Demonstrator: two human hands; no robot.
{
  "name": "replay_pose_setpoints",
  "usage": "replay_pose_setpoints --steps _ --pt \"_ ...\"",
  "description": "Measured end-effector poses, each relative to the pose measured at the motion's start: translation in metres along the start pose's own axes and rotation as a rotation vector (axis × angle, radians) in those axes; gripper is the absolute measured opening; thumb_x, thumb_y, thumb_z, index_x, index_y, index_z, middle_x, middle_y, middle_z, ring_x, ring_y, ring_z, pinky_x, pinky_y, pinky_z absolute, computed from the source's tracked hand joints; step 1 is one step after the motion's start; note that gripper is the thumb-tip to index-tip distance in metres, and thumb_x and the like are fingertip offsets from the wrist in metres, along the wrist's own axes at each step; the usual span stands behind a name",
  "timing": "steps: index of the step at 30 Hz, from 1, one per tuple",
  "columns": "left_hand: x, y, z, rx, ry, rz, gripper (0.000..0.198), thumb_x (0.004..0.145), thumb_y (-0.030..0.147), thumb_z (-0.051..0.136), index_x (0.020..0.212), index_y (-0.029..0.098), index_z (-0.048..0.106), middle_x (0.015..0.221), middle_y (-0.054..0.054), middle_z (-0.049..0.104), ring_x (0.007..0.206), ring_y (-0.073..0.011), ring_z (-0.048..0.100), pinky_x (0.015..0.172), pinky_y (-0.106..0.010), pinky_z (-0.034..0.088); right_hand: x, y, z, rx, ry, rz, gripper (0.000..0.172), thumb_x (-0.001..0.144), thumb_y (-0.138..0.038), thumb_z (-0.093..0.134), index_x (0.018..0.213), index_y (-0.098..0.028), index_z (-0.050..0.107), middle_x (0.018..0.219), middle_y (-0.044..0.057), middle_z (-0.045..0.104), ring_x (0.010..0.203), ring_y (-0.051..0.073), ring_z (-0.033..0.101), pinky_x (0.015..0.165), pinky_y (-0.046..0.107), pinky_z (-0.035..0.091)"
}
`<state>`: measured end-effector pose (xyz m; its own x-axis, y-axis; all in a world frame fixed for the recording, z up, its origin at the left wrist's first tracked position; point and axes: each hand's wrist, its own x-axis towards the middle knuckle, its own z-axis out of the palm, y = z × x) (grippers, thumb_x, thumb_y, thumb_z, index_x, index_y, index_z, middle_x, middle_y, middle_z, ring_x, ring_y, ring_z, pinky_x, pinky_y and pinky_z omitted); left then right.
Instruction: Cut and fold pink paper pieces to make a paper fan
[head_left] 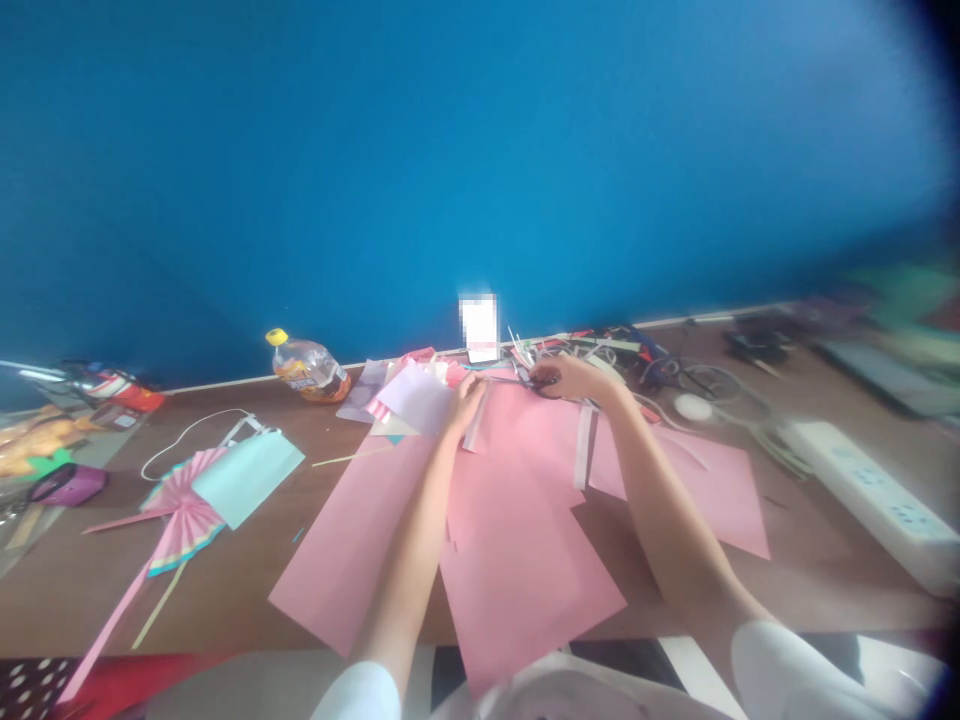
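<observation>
Pink paper [517, 540] lies in large sheets on the brown table in front of me. My right hand [570, 378] is closed around the dark handles of a pair of scissors [531, 383], whose blades point left. Close to the blade tips, my left hand [466, 400] pinches the far edge of the pink paper; its fingertips are small and slightly blurred. A pale strip [475, 422] hangs beside the left fingers, and another pale strip [583, 445] lies on the pink paper below my right wrist.
Beyond my hands stands a bright phone [480, 328] against the blue wall. At left are a bottle with a yellow cap [311, 367], a pleated pink paper fan [187, 510] and a light-blue sheet [250, 478]. Cables [712, 380] and a white power strip [874, 490] lie right.
</observation>
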<state>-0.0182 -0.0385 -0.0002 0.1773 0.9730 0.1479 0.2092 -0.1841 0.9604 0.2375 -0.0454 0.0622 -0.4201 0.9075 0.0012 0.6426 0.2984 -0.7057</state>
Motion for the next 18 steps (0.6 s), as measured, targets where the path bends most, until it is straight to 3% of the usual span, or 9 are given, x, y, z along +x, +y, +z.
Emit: replay_pose_setpoints --steps 18 --pt "-0.0042 0.0075 0.0002 -0.004 -0.017 -0.007 0.029 0.084 0.049 0.05 0.09 0.023 0.06 0.094 -0.001 0.063 0.094 -0.0176 0.057 0.09 -0.029 0.043 0.0011 0.0058 -0.001 -0.023 0.009 -0.019 0.035 0.067 -0.022 0.06 0.101 -0.022 0.065 0.09 0.001 0.07 0.082 0.018 0.064 0.073 0.026 0.049"
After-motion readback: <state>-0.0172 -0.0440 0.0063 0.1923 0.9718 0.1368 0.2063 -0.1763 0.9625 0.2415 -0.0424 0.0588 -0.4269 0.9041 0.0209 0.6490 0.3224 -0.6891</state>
